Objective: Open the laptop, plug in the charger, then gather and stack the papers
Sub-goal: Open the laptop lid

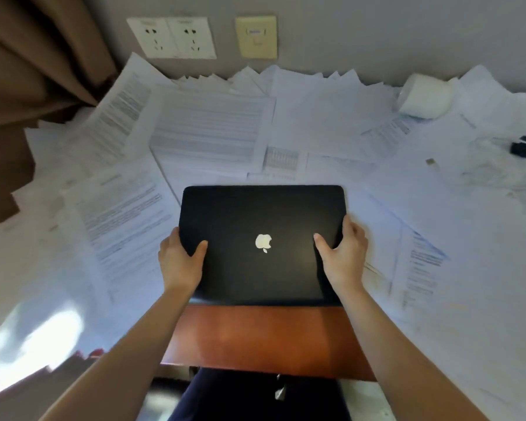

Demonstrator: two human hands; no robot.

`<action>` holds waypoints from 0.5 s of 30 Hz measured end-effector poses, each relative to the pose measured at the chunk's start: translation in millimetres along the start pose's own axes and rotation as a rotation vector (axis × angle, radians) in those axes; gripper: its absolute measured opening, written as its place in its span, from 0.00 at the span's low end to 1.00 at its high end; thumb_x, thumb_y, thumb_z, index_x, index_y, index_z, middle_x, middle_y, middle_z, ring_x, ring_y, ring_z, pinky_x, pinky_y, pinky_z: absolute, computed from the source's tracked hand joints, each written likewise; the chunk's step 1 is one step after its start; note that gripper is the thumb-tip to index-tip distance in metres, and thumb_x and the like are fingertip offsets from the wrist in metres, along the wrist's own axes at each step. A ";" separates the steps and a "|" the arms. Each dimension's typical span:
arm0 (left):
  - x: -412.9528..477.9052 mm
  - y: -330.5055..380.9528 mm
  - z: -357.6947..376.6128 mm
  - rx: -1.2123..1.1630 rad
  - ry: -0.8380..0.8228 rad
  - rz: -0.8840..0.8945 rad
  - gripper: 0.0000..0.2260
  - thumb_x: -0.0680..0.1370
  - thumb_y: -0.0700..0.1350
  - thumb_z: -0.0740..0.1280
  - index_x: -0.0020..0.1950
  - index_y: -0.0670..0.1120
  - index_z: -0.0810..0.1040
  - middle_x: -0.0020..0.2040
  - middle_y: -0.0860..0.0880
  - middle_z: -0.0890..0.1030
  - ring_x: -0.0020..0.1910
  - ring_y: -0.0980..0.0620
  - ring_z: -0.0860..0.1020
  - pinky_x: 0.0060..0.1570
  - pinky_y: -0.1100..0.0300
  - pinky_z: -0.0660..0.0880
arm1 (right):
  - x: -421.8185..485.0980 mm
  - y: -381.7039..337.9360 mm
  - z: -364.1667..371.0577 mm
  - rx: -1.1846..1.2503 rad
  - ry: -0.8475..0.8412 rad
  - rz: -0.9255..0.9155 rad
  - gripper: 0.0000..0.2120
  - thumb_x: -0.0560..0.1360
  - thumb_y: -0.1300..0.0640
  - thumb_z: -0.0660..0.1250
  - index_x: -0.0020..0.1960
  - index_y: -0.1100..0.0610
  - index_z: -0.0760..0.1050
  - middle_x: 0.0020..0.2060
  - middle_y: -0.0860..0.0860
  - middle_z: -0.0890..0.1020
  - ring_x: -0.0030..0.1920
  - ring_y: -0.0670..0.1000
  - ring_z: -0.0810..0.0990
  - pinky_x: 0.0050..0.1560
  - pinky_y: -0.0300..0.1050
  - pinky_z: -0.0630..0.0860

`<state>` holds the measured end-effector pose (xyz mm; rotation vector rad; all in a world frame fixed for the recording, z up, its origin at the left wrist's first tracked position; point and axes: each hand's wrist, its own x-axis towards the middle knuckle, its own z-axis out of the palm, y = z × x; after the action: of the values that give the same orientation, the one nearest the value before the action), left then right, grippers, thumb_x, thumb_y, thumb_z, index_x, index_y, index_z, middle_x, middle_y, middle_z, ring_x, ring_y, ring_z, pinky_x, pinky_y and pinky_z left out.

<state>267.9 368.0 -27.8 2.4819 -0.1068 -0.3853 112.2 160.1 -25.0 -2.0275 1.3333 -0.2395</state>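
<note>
one closed black laptop (263, 244) lies mid-frame among many scattered papers (207, 132). left hand (181, 259) and right hand (342, 256) grip its side edges, thumbs on the lid.

Laptop (261, 214) lid matt black; desk (264, 338) glossy reddish wood; papers (210, 129) white, printed; curtain (34, 56) brown cloth.

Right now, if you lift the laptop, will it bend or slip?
Probably stiff: the closed laptop looks like a hard slab. It might slide, lying partly on loose papers. The left hand and right hand grip its sides, so dropping seems unlikely.
</note>
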 end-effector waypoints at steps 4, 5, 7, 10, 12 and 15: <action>36.7 -8.7 -0.1 0.039 0.004 0.087 0.22 0.76 0.46 0.68 0.68 0.42 0.69 0.61 0.39 0.74 0.62 0.40 0.70 0.61 0.47 0.69 | 9.9 -15.7 26.4 -0.061 0.074 -0.023 0.33 0.76 0.50 0.67 0.75 0.62 0.59 0.69 0.61 0.67 0.69 0.59 0.62 0.66 0.47 0.64; 43.4 -9.6 1.8 0.036 0.013 0.115 0.21 0.76 0.47 0.67 0.67 0.42 0.70 0.61 0.40 0.75 0.62 0.40 0.70 0.61 0.47 0.69 | 13.1 -17.4 30.7 -0.087 0.094 -0.032 0.34 0.76 0.49 0.66 0.75 0.62 0.58 0.69 0.61 0.66 0.70 0.59 0.61 0.66 0.48 0.64; 54.3 -9.2 6.1 0.031 0.038 0.163 0.21 0.77 0.48 0.67 0.67 0.42 0.70 0.61 0.40 0.75 0.62 0.41 0.70 0.61 0.48 0.69 | 21.6 -19.7 37.5 -0.137 0.132 -0.045 0.34 0.77 0.47 0.65 0.75 0.62 0.57 0.69 0.61 0.65 0.70 0.60 0.61 0.66 0.49 0.64; 63.7 -9.0 12.3 0.048 0.080 0.230 0.21 0.77 0.49 0.66 0.67 0.42 0.70 0.62 0.40 0.74 0.63 0.41 0.69 0.61 0.50 0.67 | 32.5 -20.4 44.1 -0.213 0.167 -0.062 0.35 0.77 0.44 0.63 0.75 0.62 0.56 0.69 0.63 0.65 0.69 0.61 0.60 0.66 0.51 0.63; 69.0 -11.4 14.9 0.051 0.111 0.273 0.22 0.77 0.50 0.66 0.68 0.43 0.70 0.61 0.39 0.73 0.62 0.42 0.68 0.60 0.52 0.65 | 38.6 -18.8 48.1 -0.263 0.204 -0.088 0.35 0.77 0.43 0.62 0.75 0.63 0.57 0.67 0.64 0.67 0.68 0.63 0.62 0.66 0.53 0.64; 76.4 -18.5 19.2 0.060 0.152 0.318 0.23 0.76 0.53 0.65 0.67 0.43 0.70 0.59 0.39 0.74 0.61 0.43 0.67 0.58 0.53 0.65 | 46.3 -14.0 52.7 -0.324 0.255 -0.145 0.36 0.77 0.41 0.61 0.74 0.64 0.59 0.65 0.64 0.69 0.65 0.63 0.64 0.63 0.54 0.66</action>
<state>334.8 359.3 -72.5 2.4877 -0.4483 -0.0592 169.8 146.7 -65.1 -2.4353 1.4553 -0.3780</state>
